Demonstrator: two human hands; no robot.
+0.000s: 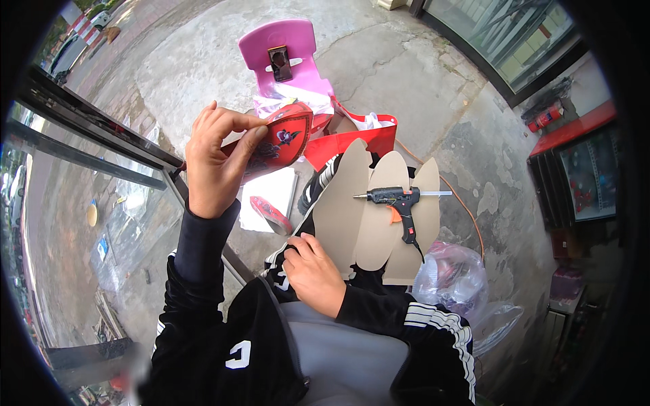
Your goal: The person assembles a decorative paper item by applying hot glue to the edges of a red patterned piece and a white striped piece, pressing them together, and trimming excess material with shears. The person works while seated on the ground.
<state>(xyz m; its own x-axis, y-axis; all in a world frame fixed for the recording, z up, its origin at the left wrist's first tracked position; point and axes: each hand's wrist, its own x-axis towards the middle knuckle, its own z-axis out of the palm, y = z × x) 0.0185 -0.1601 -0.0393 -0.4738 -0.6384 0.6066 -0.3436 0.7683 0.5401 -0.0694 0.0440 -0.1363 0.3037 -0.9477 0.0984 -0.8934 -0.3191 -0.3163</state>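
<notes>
Raised at the upper left, my left hand (pixel 216 157) pinches a red flower-patterned shoe upper piece (pixel 289 136) between thumb and forefinger. My right hand (pixel 314 274) rests loosely curled on my lap, beside the left edge of a tan cardboard sheet (pixel 339 213) with rounded lobes. Its fingertips point down, and the space under them is hidden. A black hot glue gun (pixel 403 203) with an orange trigger lies on the cardboard, a clear glue stick poking from its back. Below my left hand, a small red flowered shoe (pixel 270 215) lies on a white sheet (pixel 249 223).
Ahead stands a pink plastic chair (pixel 277 38) holding a phone (pixel 280 63) and plastic bags. A red bag (pixel 355 142) sits just before my knees. An orange cord (pixel 464 205) crosses the concrete floor near a clear plastic bag (pixel 452 276). A metal-framed glass door (pixel 101 137) stands left.
</notes>
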